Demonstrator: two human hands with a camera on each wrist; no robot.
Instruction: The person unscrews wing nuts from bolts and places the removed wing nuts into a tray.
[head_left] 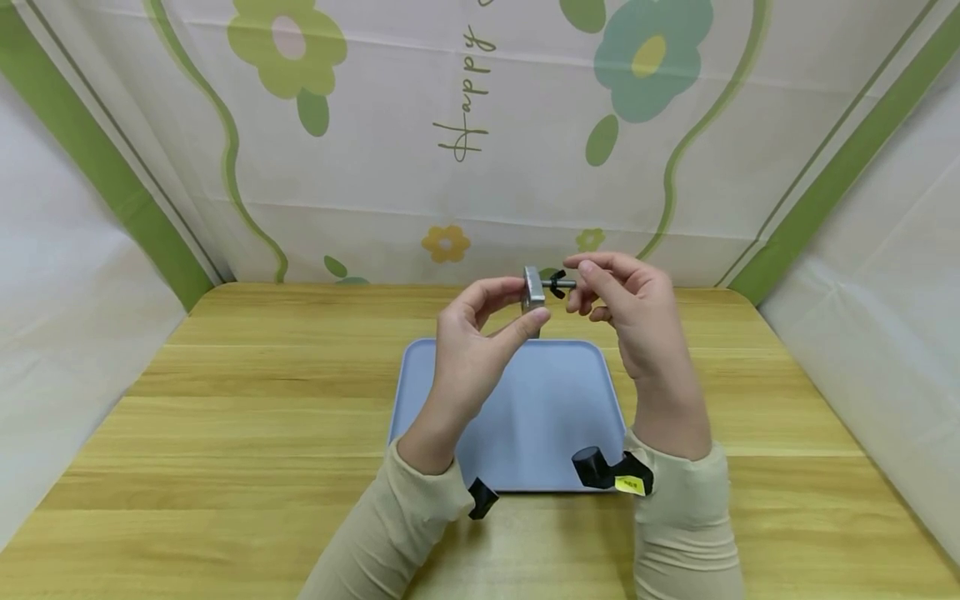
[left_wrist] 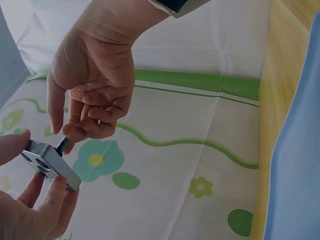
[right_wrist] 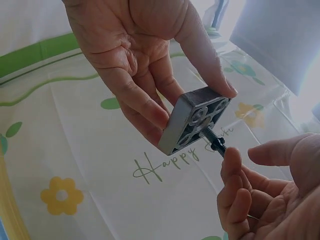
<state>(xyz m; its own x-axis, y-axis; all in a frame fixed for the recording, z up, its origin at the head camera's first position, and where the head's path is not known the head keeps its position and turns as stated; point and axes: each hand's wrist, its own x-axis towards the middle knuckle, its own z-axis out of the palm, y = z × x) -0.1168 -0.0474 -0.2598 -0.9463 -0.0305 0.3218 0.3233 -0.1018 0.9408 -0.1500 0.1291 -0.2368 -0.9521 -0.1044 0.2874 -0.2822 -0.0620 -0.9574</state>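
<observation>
My left hand (head_left: 476, 346) holds a small rectangular metal block (head_left: 533, 288) above the tray, with the thumb on one edge and fingers on the opposite one. Round recesses mark the block's face (right_wrist: 199, 117) in the right wrist view. From its middle a threaded bolt (right_wrist: 209, 135) sticks out toward my right hand, carrying a black wing nut (head_left: 557, 284). My right hand (head_left: 641, 312) is at the bolt's free end. There, a fingertip (right_wrist: 232, 156) lies right by the bolt tip, while the thumb (right_wrist: 270, 152) stands apart from it and the other fingers bend loosely.
Below the hands a light blue tray (head_left: 555, 417) lies on the wooden table (head_left: 262, 417). A white cloth with flowers and lettering (head_left: 375, 167) hangs behind the table, and pale side panels (head_left: 870, 225) enclose it. Black camera mounts (head_left: 592, 467) sit on the wrists.
</observation>
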